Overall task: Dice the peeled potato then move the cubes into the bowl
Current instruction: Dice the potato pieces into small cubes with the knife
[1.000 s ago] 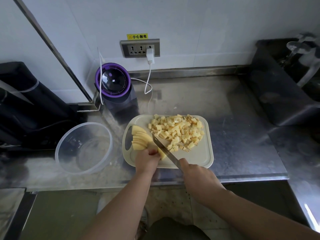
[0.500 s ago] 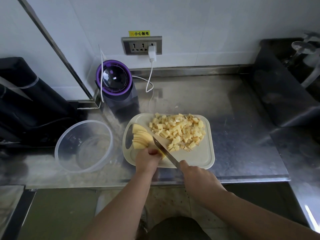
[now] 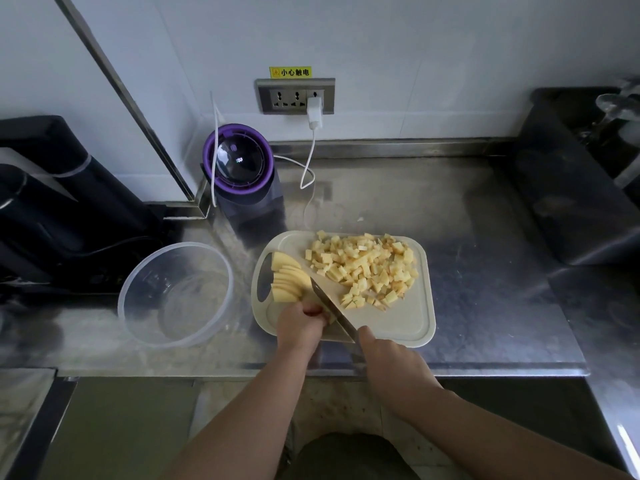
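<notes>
A pale cutting board (image 3: 408, 317) lies on the steel counter. A fan of potato slices (image 3: 287, 280) sits at its left end and a heap of potato cubes (image 3: 363, 266) covers its far right part. My left hand (image 3: 301, 325) curls its fingers over the near end of the slices and holds them down. My right hand (image 3: 391, 368) grips the handle of a knife (image 3: 332, 311), whose blade runs diagonally across the board right beside my left fingers. An empty clear plastic bowl (image 3: 138, 296) stands left of the board.
A purple-rimmed appliance (image 3: 239, 171) stands behind the board, its white cable plugged into the wall socket (image 3: 296, 97). Black equipment (image 3: 52, 202) fills the far left. A dark bin (image 3: 568, 188) stands at the right. The counter's front edge (image 3: 311, 370) runs under my wrists.
The knife and both hands stay at the near end of the slices, shifting only slightly. The camera view has drifted a little.
</notes>
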Demonstrator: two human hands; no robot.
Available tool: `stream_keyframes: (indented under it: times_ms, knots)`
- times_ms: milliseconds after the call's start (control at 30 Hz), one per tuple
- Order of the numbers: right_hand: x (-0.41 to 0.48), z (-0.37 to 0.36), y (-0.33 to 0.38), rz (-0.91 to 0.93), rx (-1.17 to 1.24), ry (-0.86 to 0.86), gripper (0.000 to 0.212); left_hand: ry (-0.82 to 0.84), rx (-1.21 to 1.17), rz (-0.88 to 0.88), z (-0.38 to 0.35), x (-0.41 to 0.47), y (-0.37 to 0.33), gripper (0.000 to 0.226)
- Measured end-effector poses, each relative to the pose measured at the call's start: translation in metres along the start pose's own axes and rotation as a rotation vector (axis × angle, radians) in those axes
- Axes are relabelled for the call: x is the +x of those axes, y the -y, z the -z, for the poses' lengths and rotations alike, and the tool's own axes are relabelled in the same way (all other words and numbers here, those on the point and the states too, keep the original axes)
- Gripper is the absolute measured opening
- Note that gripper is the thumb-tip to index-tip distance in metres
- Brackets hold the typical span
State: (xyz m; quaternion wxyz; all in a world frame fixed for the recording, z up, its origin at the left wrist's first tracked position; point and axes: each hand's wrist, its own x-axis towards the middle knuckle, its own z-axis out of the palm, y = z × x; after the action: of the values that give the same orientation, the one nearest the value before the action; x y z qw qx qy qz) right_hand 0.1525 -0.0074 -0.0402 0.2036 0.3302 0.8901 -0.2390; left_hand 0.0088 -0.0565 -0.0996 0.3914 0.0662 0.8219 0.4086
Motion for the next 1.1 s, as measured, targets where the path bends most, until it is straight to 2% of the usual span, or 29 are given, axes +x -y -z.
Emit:
stream_keyframes:
  times_ms: [67, 167, 233, 367, 433, 500, 567, 733, 833, 967, 1100]
  knots:
    - [-0.002, 0.002, -0.001, 0.013, 0.010, -0.011, 0.045, 0.009, 0.006, 0.000, 0.001, -0.001, -0.002, 0.024]
    - [-0.008, 0.009, -0.003, 0.057, -0.033, -0.060, 0.046, 0.014, 0.075, -0.032, 0.001, -0.002, -0.004, 0.007]
    - [-0.010, 0.014, -0.006, 0.071, -0.092, -0.100, 0.046, 0.014, 0.103, -0.032, 0.003, -0.004, -0.005, 0.009]
    - [-0.014, 0.020, -0.011, 0.085, -0.160, -0.136, 0.048, 0.014, -0.019, -0.019, 0.018, -0.006, -0.007, 0.012]
    - [-0.015, 0.021, -0.014, 0.090, -0.144, -0.144, 0.052, -0.030, -0.052, -0.074, 0.032, -0.006, -0.008, 0.010]
    - [-0.018, 0.021, -0.017, 0.083, -0.128, -0.162, 0.055, -0.114, 0.077, -0.241, 0.044, -0.006, -0.010, 0.012]
    - [-0.019, 0.022, -0.020, 0.055, -0.112, -0.177, 0.057, -0.141, 0.324, -0.437, 0.049, -0.008, -0.018, 0.018]
    - [-0.021, 0.028, -0.027, -0.019, -0.096, -0.199, 0.054, 0.169, 1.087, -0.834, 0.036, -0.004, -0.039, 0.051]
    - [-0.022, 0.030, -0.031, -0.051, -0.055, -0.204, 0.058, 0.206, 1.445, -0.962, 0.026, 0.003, -0.047, 0.047]
    - [-0.025, 0.031, -0.036, -0.093, -0.014, -0.213, 0.058, 0.239, 1.596, -0.985, 0.019, 0.009, -0.053, 0.037]
    - [-0.029, 0.028, -0.038, -0.109, 0.001, -0.193, 0.057, 0.292, 1.622, -1.029, 0.018, 0.014, -0.057, 0.029]
